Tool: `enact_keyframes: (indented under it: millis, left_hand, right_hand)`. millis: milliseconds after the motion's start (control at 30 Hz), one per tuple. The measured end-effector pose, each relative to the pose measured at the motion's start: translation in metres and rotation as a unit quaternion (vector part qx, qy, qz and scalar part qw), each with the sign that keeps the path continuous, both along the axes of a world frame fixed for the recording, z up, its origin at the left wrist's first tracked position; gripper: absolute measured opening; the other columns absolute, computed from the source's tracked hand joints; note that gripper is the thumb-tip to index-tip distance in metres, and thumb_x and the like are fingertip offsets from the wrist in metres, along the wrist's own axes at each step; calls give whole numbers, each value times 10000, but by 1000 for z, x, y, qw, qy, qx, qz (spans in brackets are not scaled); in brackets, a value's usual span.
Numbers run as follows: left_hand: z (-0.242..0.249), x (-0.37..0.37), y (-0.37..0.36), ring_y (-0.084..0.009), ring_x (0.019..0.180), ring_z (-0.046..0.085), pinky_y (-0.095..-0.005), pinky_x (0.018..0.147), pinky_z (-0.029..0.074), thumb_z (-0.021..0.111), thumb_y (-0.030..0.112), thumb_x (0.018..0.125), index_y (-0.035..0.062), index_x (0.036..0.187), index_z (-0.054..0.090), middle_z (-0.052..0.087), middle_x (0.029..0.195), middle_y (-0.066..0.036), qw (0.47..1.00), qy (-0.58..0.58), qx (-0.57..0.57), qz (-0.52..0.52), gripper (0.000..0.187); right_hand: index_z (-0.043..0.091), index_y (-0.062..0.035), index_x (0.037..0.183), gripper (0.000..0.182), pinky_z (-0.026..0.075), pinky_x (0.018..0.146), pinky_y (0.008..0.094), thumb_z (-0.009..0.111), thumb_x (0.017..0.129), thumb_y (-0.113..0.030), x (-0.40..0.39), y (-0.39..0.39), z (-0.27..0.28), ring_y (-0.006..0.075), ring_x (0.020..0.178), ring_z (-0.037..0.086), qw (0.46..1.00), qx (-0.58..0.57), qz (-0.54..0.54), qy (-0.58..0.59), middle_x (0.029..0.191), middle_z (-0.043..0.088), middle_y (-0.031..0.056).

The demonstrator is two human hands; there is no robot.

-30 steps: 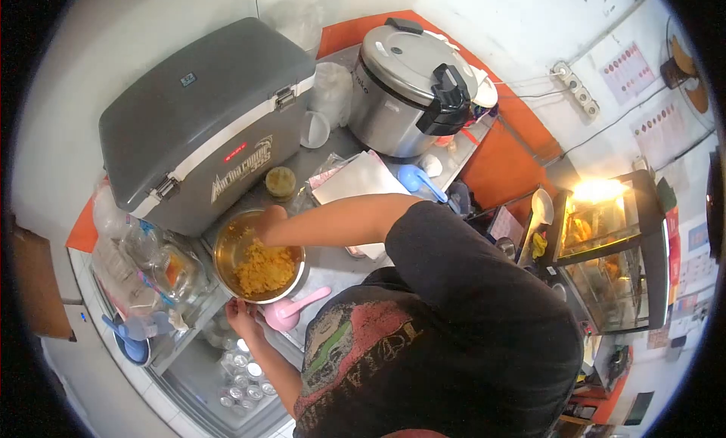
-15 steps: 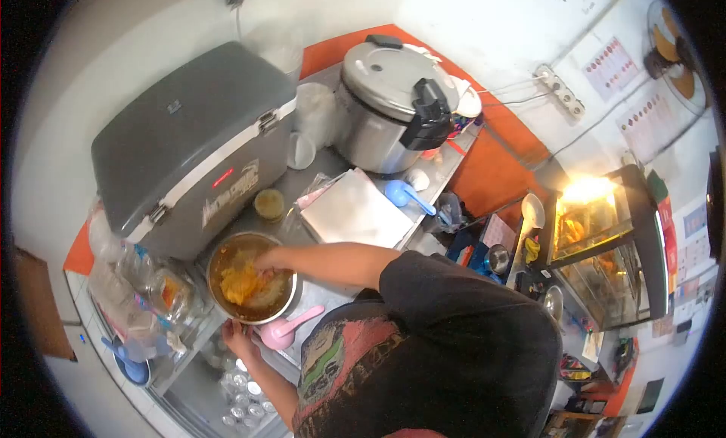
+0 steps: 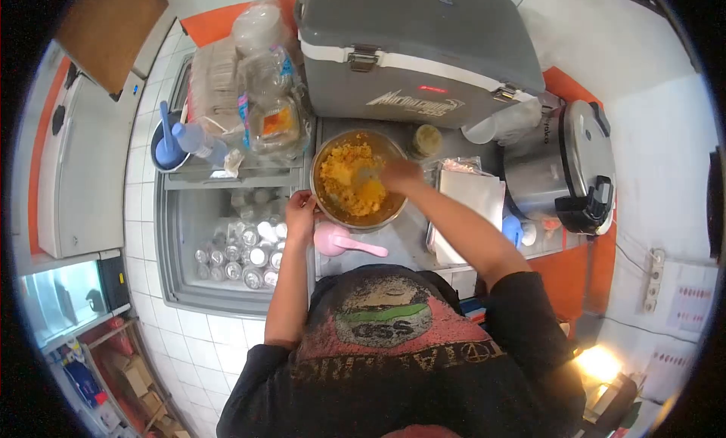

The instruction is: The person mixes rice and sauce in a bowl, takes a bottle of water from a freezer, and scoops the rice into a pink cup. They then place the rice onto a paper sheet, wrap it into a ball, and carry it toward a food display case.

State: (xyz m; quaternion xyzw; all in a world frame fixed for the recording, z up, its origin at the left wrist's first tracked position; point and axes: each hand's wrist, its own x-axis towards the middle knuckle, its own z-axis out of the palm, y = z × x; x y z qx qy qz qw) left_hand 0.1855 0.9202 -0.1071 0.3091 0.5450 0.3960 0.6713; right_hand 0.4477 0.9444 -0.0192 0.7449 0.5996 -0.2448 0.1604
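A round metal bowl [image 3: 324,205] stands on the counter, holding a yellow-orange, rice-like food [image 3: 349,200]. At its left rim, my left hand [image 3: 302,205] has its fingers closed on the edge. My right hand [image 3: 401,176] reaches over the bowl's right side, smeared by motion, fingers curled. From it a greyish, spoon-like utensil [image 3: 367,177] dips into the food; its exact kind is blurred. Just below the bowl lies a pink scoop [image 3: 333,240], its handle pointing right. A small jar [image 3: 426,141] stands behind my right hand.
A large grey cooler box [image 3: 416,56] backs the counter. To the right are a stack of white paper sheets [image 3: 461,203] and a big rice cooker [image 3: 556,162]. An open chest [image 3: 227,290] with several cans is at the left; plastic packaging [image 3: 265,90] lies above it.
My view has swung left, bringing the open chest and bowl toward the middle. My right hand has moved within the bowl, and the food now looks more spread out. My left hand stays at the rim.
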Motion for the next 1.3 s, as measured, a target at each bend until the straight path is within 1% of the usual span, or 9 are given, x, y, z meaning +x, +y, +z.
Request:
enact_keyframes:
  millis: [100,433,500,667,767,867,967,1167,1300]
  left_hand:
    - [9,-2,1,-161,789,630,-296,640,553,571,129,941,10,1056,551,618,942,-71,1000,-6,-13,-11,166]
    - [1,-2,1,-174,730,640,-301,650,548,549,121,951,-21,1096,533,628,936,-98,1000,-7,4,-14,204]
    - [6,-2,1,-177,743,641,-304,653,551,554,120,949,-19,1098,531,627,948,-97,1000,8,-5,-19,205]
    - [-1,-2,0,-186,790,641,-313,655,556,566,117,945,-11,1108,530,618,997,-99,1000,-6,-7,-1,211]
    - [1,-2,2,-189,818,639,-314,663,558,561,114,948,-3,1111,532,609,1027,-99,1000,-2,-9,-10,203]
    - [5,-2,2,-186,813,640,-316,664,559,560,106,948,-1,1108,534,610,1018,-94,1000,9,-5,-15,195]
    - [1,-4,1,-186,807,641,-320,664,560,561,98,947,1,1104,537,614,1007,-91,1000,-7,-4,-10,186]
    - [-8,-3,1,-183,796,639,-312,637,560,552,83,946,5,1089,530,598,980,-84,1000,-16,13,-19,165]
    - [-7,-1,6,-181,766,619,-319,632,568,539,50,942,-6,1063,524,566,967,-75,999,-1,35,-17,135]
  right_hand:
    - [726,-46,910,257,553,736,440,571,821,-231,-8,22,47,323,910,691,1000,24,-5,9,965,704,181]
    - [718,-30,868,216,546,727,446,601,764,-179,-52,-14,-45,340,857,689,999,49,9,7,891,700,190]
    - [712,-27,869,218,546,746,444,600,757,-176,-30,1,-40,340,858,689,991,51,120,30,864,698,183]
    - [686,-18,948,262,541,777,446,588,773,-187,-21,35,47,331,925,677,998,61,-10,33,967,682,210]
    - [690,-26,975,276,535,787,456,579,782,-190,-25,21,1,333,943,671,973,211,-59,72,1008,679,206]
    - [696,-21,971,271,530,796,461,568,800,-188,-32,-3,-46,351,929,669,1000,10,-1,8,980,686,208]
    - [695,-8,964,275,528,800,461,562,836,-211,-24,-3,-15,367,919,665,996,-20,89,9,956,686,220]
    - [694,2,959,308,535,766,450,579,878,-272,3,16,39,373,900,665,999,-3,40,0,949,682,225]
    - [693,4,954,248,529,774,448,567,857,-187,-10,7,-29,369,906,658,993,112,-10,26,949,674,231]
